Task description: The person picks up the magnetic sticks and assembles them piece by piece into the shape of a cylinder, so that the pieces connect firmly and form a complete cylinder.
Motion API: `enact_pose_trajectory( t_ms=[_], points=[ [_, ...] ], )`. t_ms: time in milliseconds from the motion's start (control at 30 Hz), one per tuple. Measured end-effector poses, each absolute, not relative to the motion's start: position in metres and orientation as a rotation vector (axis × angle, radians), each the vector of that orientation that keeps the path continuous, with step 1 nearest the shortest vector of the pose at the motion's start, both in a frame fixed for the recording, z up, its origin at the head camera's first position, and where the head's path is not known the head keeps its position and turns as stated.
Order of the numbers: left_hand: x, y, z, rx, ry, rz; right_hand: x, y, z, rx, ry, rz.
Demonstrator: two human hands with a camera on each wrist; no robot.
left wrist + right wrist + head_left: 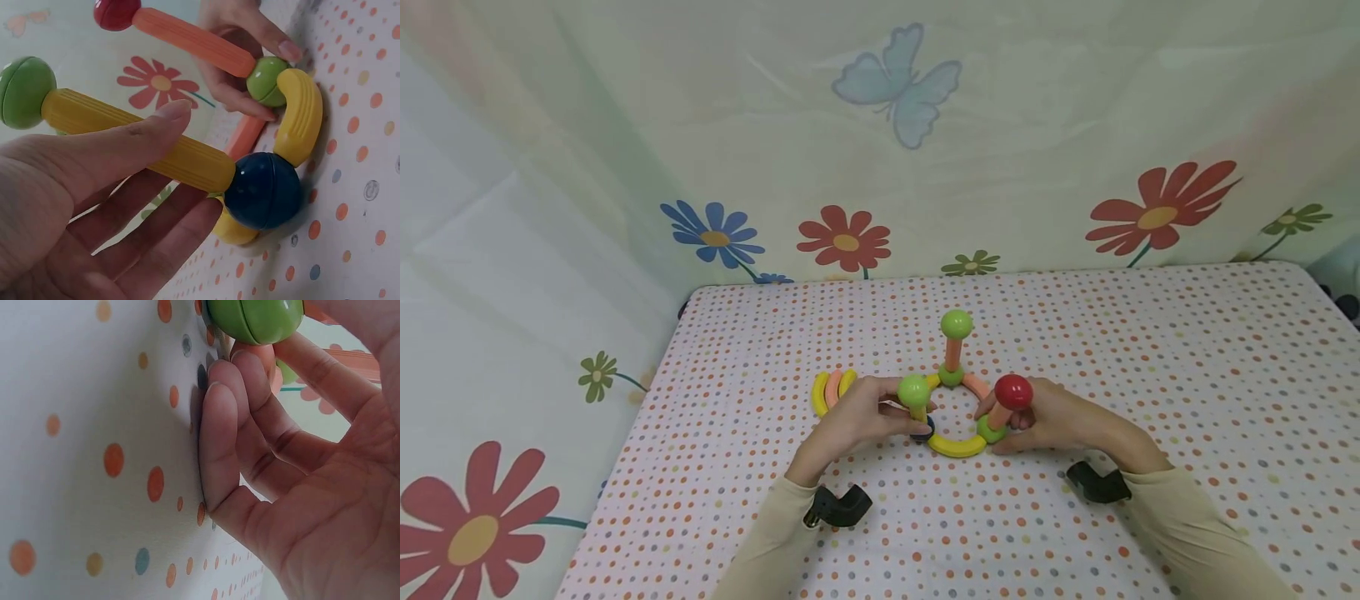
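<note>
A toy frame of curved rods and balls lies on the table, with yellow curved rods and a pink one forming its ring. Three straight sticks rise from it. My left hand pinches the upright yellow stick, which has a green ball on top and a dark blue ball at its foot. My right hand holds the green base ball between thumb and fingers; an orange stick topped by a red ball leans up from it. Farther back, another orange stick stands between two green balls.
Spare curved rods, yellow and pink, lie side by side left of the ring, partly behind my left hand. A dotted cloth covers the table. Behind it hangs a flowered curtain. Black wrist mounts sit on both sleeves.
</note>
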State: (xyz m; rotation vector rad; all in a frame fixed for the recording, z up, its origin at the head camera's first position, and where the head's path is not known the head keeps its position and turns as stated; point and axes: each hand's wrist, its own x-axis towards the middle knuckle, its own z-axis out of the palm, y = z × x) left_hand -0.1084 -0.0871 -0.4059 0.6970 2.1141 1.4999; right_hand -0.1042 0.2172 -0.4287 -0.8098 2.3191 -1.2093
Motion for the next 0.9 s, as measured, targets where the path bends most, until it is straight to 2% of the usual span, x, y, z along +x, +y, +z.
enact_pose_trajectory(
  t_ms=[300, 900],
  points=[
    [-0.1102, -0.0858, -0.4047, 0.762, 2.099, 1.516, -0.1042, 0.2167, -0.4251, -0.809, 2.313, -1.211],
    [-0.1086, -0.0904, -0.4053, 0.62, 2.157, 1.47, -0.1011, 0.2188, -0.4274, -0.738, 2.339, -1.228]
  ],
)
